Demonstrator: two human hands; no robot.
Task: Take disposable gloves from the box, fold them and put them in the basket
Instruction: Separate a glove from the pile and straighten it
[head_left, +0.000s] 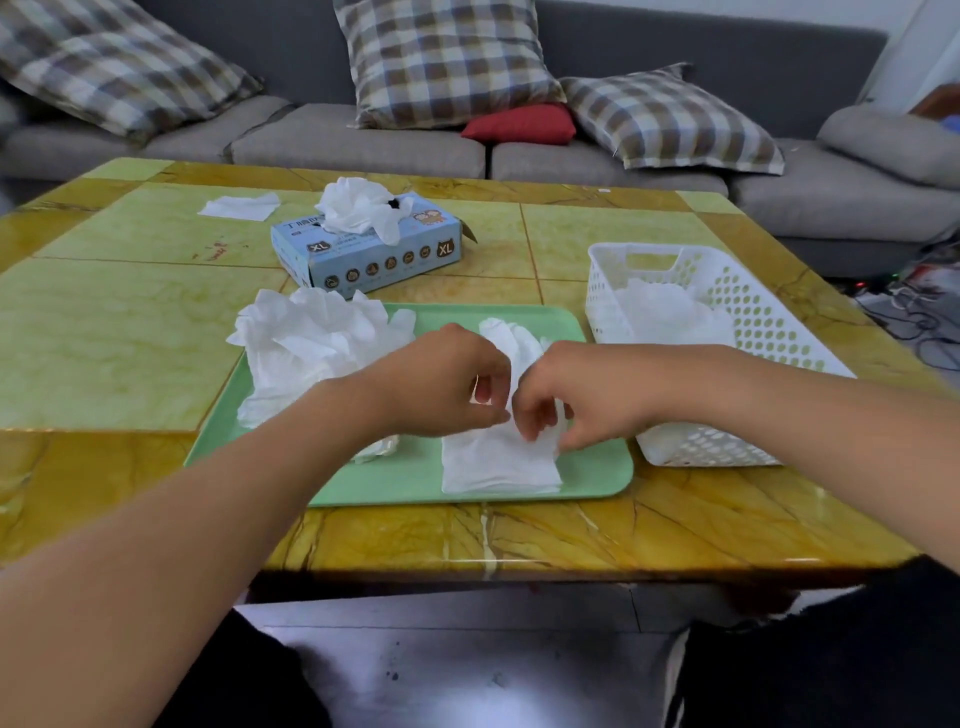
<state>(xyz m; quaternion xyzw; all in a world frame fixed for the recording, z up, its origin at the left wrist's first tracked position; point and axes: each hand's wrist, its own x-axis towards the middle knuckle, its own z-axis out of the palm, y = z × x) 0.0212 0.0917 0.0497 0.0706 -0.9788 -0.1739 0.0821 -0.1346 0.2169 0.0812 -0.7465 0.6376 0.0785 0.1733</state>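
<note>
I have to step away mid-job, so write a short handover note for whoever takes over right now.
Left hand and right hand both pinch the glove being folded on the green tray.
Loose glove pile on the tray's left side; more gloves stick out of the blue box behind it.
Done: some folded gloves already lie in the white basket, right of the tray.
Left: finish this fold, put it in the basket, then work through the pile.

Plaid cushions (447, 62) on grey sofa (358, 140)
</note>
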